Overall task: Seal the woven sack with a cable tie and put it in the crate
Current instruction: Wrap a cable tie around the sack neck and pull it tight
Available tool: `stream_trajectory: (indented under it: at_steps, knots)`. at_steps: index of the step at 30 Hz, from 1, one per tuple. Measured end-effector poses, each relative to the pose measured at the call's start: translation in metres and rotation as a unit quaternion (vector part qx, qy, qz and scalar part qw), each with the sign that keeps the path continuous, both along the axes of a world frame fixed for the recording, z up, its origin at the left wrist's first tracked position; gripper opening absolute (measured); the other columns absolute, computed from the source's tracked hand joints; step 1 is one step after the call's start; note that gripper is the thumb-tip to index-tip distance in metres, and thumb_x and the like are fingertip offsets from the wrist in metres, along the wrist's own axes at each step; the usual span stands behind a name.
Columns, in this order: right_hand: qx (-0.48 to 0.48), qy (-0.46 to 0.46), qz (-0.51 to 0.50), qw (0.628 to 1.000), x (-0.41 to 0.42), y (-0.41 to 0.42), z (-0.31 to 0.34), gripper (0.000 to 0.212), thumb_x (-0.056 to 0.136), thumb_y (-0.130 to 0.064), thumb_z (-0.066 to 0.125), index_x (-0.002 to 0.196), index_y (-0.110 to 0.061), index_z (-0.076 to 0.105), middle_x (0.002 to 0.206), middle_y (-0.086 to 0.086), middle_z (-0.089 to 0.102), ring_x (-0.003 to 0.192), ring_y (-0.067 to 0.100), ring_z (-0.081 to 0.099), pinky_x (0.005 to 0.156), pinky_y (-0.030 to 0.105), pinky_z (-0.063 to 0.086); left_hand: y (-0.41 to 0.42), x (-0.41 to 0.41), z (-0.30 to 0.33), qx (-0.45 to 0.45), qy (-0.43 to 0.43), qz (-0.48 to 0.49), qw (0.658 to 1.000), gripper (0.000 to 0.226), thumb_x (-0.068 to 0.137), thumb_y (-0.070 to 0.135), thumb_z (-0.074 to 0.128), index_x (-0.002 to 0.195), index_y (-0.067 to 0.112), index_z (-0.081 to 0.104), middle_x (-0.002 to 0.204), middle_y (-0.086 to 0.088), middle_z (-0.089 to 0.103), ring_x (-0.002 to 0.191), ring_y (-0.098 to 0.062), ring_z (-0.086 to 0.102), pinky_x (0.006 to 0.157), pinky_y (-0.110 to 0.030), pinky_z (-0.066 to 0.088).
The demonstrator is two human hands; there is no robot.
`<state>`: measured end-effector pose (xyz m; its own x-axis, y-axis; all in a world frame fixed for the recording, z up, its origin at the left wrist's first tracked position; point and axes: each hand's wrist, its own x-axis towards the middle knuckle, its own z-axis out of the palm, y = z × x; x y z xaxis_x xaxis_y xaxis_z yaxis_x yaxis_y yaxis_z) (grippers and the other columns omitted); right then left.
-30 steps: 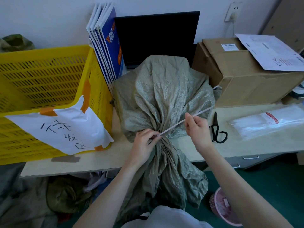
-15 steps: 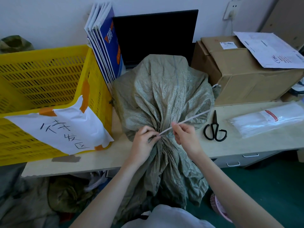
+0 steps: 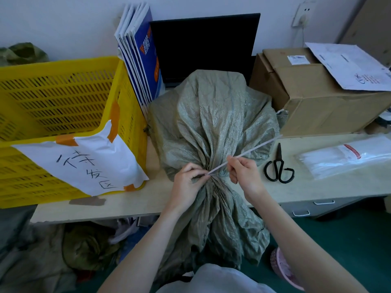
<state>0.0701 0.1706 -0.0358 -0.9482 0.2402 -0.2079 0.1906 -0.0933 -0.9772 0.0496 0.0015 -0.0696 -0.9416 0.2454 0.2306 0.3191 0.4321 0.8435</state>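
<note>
The left hand (image 3: 188,180) is pinched shut on the gathered neck of the green woven sack (image 3: 213,123), right where the white cable tie (image 3: 245,153) circles the bunched fabric; its fingers appear to steady the tie's head, though the head itself is too small to make out. Just to the right of it, the right hand (image 3: 243,172) is clamped on the tie's free tail, which runs up and away past that hand toward the cardboard box (image 3: 321,98). The sack's full body lies on the desk (image 3: 296,187) beyond both hands, while its loose mouth hangs over the desk edge toward the person. The fabric looks soft, crinkly and somewhat slick, so the neck likely needs a firm squeeze while the stiff, thin tie is drawn tight. For lifting, the cinched neck seems the surest hold, with a second hand under the bulging body, whose weight cannot be judged. The yellow crate (image 3: 63,102) stands well to the left of the left hand; black scissors (image 3: 279,168) lie just right of the right hand.
</note>
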Motion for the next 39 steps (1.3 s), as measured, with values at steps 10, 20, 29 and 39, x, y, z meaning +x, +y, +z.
stream_trajectory:
  at_steps: [10,20,29,39]
  knots:
    - [-0.006,0.012,-0.001,1.0,-0.001,0.0,0.007,0.044,0.097,-0.018,0.051,0.055,-0.007,0.044,0.045,0.001,0.025,0.045,0.016,0.021,0.057,0.044,0.013,-0.002,0.0,-0.001,0.007,-0.018,0.005,1.0,0.017,0.083,0.017,0.073,0.1,0.014,0.075,0.093,0.008,0.061,0.09,-0.002,0.057,0.08,-0.013,0.044]
    - [0.029,0.054,0.002,0.998,0.0,0.001,0.013,0.04,0.097,-0.024,0.05,0.061,-0.006,0.049,0.047,0.004,0.034,0.044,0.016,0.028,0.05,0.029,0.025,0.007,0.001,-0.002,-0.016,0.008,0.011,1.0,0.013,0.083,0.015,0.073,0.095,0.01,0.074,0.089,-0.002,0.06,0.086,-0.014,0.059,0.077,-0.026,0.049]
    - [0.163,0.038,0.052,0.985,0.0,0.024,-0.014,0.015,0.082,-0.015,0.072,0.088,-0.016,0.059,0.075,-0.002,0.056,0.064,0.013,0.049,0.059,0.024,0.042,-0.006,0.012,-0.004,0.082,-0.037,0.13,0.987,0.005,0.088,0.013,0.067,0.088,0.011,0.072,0.088,0.003,0.066,0.083,0.0,0.061,0.073,-0.009,0.044]
    - [0.42,-0.149,-0.053,0.894,-0.005,0.088,-0.094,0.027,0.088,-0.012,0.056,0.115,-0.007,0.057,0.128,0.018,0.047,0.111,0.037,0.048,0.091,0.043,0.043,0.001,0.014,-0.018,0.287,-0.198,0.238,0.906,0.011,0.09,0.006,0.064,0.08,0.009,0.07,0.084,-0.002,0.069,0.075,-0.004,0.06,0.067,-0.01,0.047]
